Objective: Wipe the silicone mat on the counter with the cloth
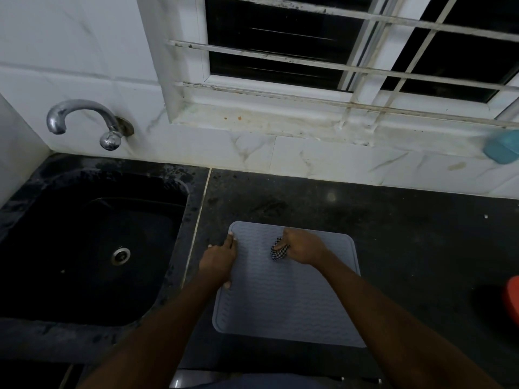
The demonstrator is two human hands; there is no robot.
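Dark stone counter point(393, 248) under a barred window point(337, 51), black sink point(84, 248) and chrome tap point(81, 119) to my left, white marbled tiles behind. Grey silicone mat point(289, 299) lies flat on the counter just right of the sink edge, ribbed wavy surface, rounded corners. Judgement: mat is light, soft and floppy, probably grippy against the stone but liable to creep or ripple under a sideways wipe, so it wants pinning at an edge rather than lifting. My left hand point(219, 262) does that: palm down, fingers spread and flat over the mat's left border, holding nothing, some fingertips on the mat and the rest on bare counter. My right hand point(302, 248) sits on the mat's far-centre area, fingers curled closed around a bunched black-and-white checked cloth point(278, 250), which pokes out on the thumb side and touches the mat. Cloth judged thin, limp, easily wadded; a fist grip suits it. Both forearms reach forward, the right wrist angled inward. Near half of the mat lies uncovered.
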